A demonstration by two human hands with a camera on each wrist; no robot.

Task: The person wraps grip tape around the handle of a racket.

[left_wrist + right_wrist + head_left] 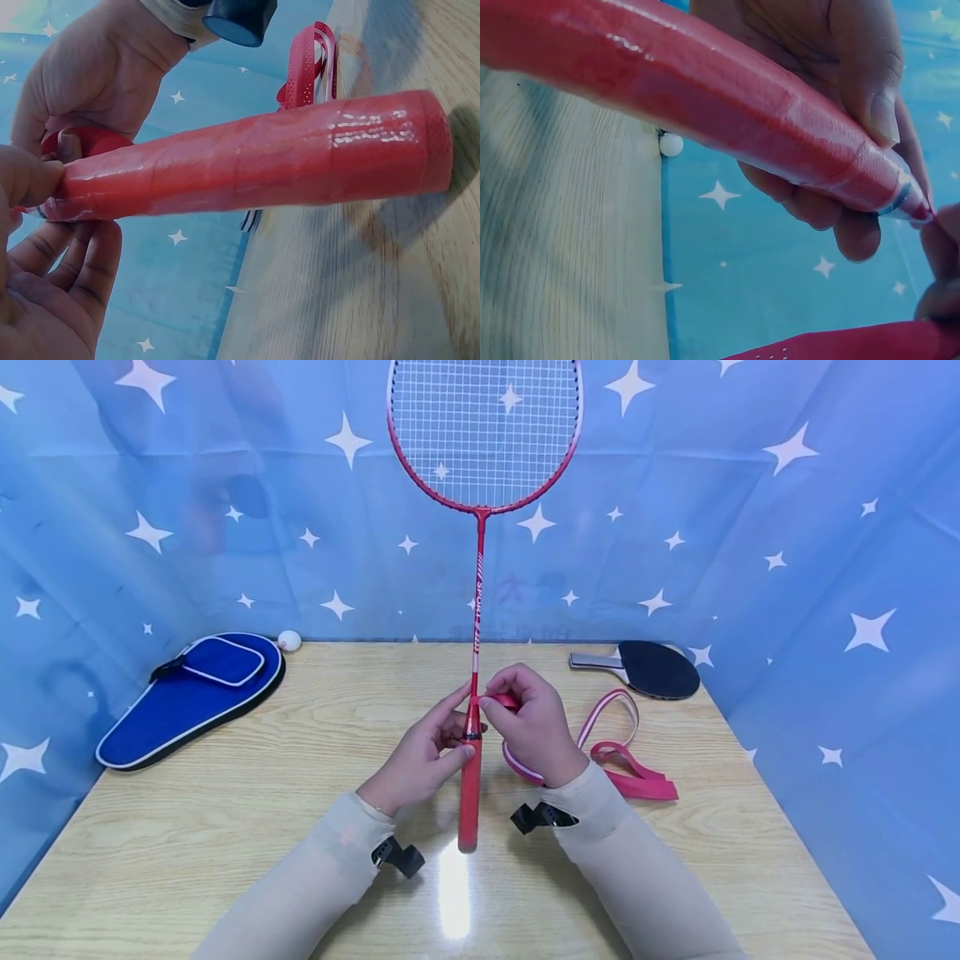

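Observation:
A red badminton racket (479, 585) stands head up, its grip wrapped in shiny red tape (262, 165). My left hand (420, 760) holds it around the top of the grip, thumb on the near side and fingers behind. At the cone just above, my right hand (536, 727) pinches a narrow red strip (509, 702) between thumb and forefinger, against the racket. Perforated red grip tape (840, 345) runs to the right hand's fingers in the right wrist view. Its loose length (645, 785) lies curled on the table beyond the right wrist, with a white-edged loop.
A black table tennis bat (660, 670) lies at the back right. At the back left are a blue bat case (187, 702) and a white ball (288, 640). A blue star-patterned curtain (300, 485) surrounds the wooden table (187, 843).

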